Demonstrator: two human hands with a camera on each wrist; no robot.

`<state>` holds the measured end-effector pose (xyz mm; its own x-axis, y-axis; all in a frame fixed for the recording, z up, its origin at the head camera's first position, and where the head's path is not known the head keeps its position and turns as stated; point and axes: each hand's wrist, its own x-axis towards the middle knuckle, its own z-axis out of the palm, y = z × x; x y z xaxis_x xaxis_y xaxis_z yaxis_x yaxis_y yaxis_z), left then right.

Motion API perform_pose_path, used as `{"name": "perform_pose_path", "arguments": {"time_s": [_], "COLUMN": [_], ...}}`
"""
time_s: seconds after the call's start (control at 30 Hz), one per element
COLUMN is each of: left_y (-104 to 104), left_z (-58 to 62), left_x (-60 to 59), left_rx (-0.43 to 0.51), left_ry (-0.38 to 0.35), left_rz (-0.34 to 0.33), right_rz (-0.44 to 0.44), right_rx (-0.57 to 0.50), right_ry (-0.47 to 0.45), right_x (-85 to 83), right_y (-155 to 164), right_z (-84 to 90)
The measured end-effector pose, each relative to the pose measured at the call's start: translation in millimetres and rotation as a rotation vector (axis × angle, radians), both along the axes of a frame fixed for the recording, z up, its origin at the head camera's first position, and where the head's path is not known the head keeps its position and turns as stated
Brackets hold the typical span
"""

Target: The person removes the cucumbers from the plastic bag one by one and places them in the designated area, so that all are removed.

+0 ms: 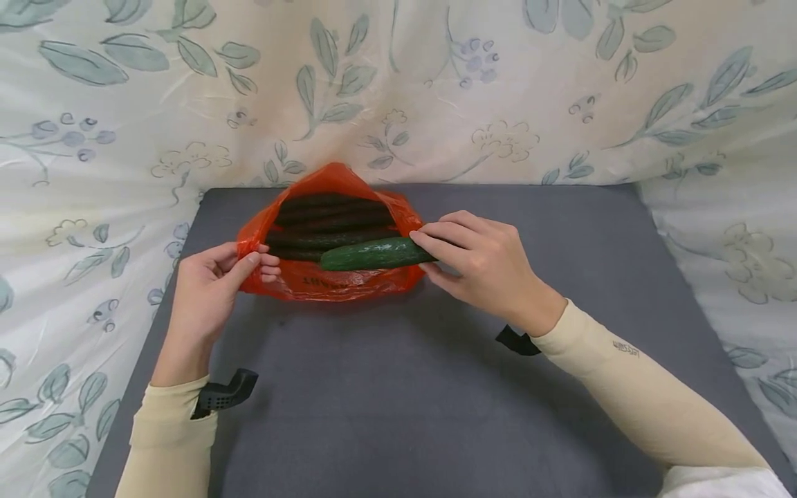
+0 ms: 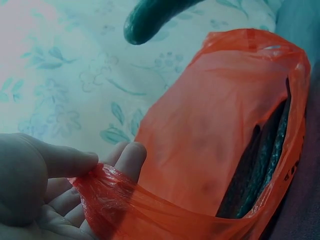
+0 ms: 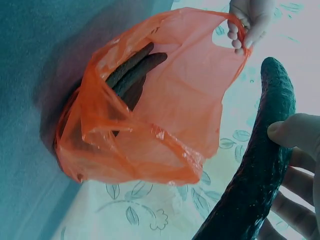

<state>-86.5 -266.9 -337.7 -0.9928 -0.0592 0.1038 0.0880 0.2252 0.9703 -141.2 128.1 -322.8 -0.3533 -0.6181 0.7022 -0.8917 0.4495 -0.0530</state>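
Note:
A red plastic bag (image 1: 336,287) lies on the table with its mouth held wide. Inside it rest several dark green cucumbers (image 1: 330,221), partly hidden by the bag in both wrist views. My left hand (image 1: 208,283) pinches the bag's left edge between thumb and fingers, as the left wrist view (image 2: 105,175) also shows. One more cucumber (image 1: 373,254) is held above the bag's opening by my right hand (image 1: 482,266). In the right wrist view the thumb lies across this cucumber (image 3: 265,150), with the fingers behind it; it is apart from the bag there.
The dark grey table (image 1: 386,394) extends in front of the bag and to its right. Cloth with a leaf and flower print (image 1: 398,90) hangs behind the table and along both sides. A black strap mount (image 1: 227,393) sits on the left wrist.

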Motion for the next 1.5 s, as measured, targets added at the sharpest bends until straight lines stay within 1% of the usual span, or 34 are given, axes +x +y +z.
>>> {"name": "perform_pose_path", "arguments": {"time_s": [0.17, 0.27, 0.33, 0.4, 0.5, 0.63, 0.87, 0.97, 1.2, 1.33, 1.43, 1.5], "left_y": [3, 4, 4, 3, 1, 0, 1, 2, 4, 3, 2, 1], "left_z": [-0.3, -0.7, -1.3, -2.0, -2.3, -1.4, 1.1, 2.2, 3.6, 3.0, 2.1, 1.8], "left_x": [1.4, 3.0, 4.2, 5.7, 7.2, 8.3, 8.2, 6.9, 0.1, -0.7, -0.4, -0.1], "left_rx": [-0.006, -0.040, -0.077, -0.093, -0.076, -0.024, -0.035, -0.020, 0.009, 0.008, 0.005, 0.006], "left_ry": [-0.017, -0.024, -0.027, -0.031, -0.034, -0.033, -0.005, 0.000, 0.012, 0.008, 0.004, 0.003], "left_rz": [-0.017, -0.013, 0.000, 0.010, 0.015, 0.002, -0.009, -0.016, -0.011, -0.002, 0.006, 0.005], "right_rz": [-0.023, -0.047, -0.064, -0.077, -0.091, -0.100, -0.121, -0.131, -0.157, -0.174, -0.194, -0.207], "right_rx": [-0.001, 0.009, 0.015, 0.013, 0.008, 0.001, -0.005, 0.004, 0.003, 0.029, 0.049, 0.040], "right_ry": [0.013, 0.021, 0.024, 0.023, 0.024, 0.031, 0.037, 0.037, 0.035, 0.023, -0.007, -0.035], "right_x": [-1.1, -0.8, -0.4, -0.4, -1.5, -3.4, -6.4, -8.5, -21.7, -31.1, -37.1, -41.0], "right_y": [13, 22, 27, 31, 35, 39, 46, 51, 67, 76, 82, 85], "right_z": [-0.5, -1.1, -1.3, -1.2, -1.6, -2.0, 1.3, 3.9, 11.1, 11.1, 9.0, 6.6]}}
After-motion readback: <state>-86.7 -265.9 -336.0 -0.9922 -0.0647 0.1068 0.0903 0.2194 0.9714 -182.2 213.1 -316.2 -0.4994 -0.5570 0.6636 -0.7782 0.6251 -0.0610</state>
